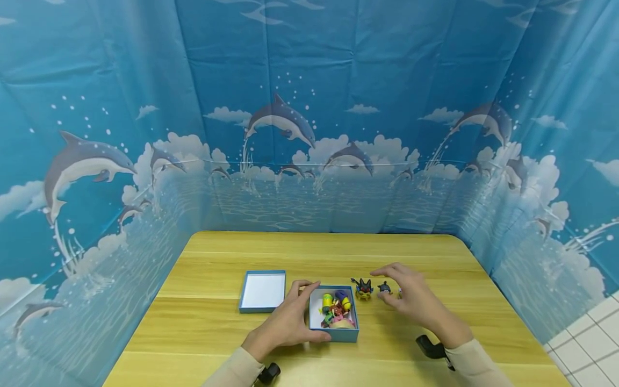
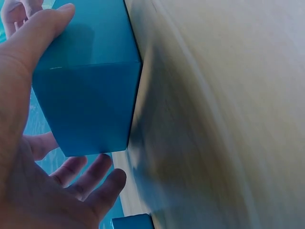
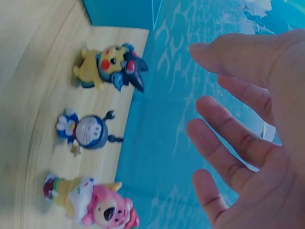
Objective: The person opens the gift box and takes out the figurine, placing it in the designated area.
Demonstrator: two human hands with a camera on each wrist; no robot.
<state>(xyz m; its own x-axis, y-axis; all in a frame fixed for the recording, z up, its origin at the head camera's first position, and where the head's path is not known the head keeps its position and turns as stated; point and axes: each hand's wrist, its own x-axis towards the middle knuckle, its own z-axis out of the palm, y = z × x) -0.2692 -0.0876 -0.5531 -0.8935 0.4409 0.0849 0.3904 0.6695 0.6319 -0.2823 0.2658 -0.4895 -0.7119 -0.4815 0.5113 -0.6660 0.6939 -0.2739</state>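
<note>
Figurines (image 3: 89,132), three in a row, stand upright on the worktop (image 1: 193,301), right of the blue box (image 1: 344,336). Above them the right hand (image 1: 416,298) has parted fingers and holds nothing; the left hand (image 1: 287,321) grips the box, thumb on its near wall. Standing so close, one figurine could topple from a stray fingertip; a loosened left grip could let the box slide, jostling the toys (image 1: 335,309) heaped inside.
</note>
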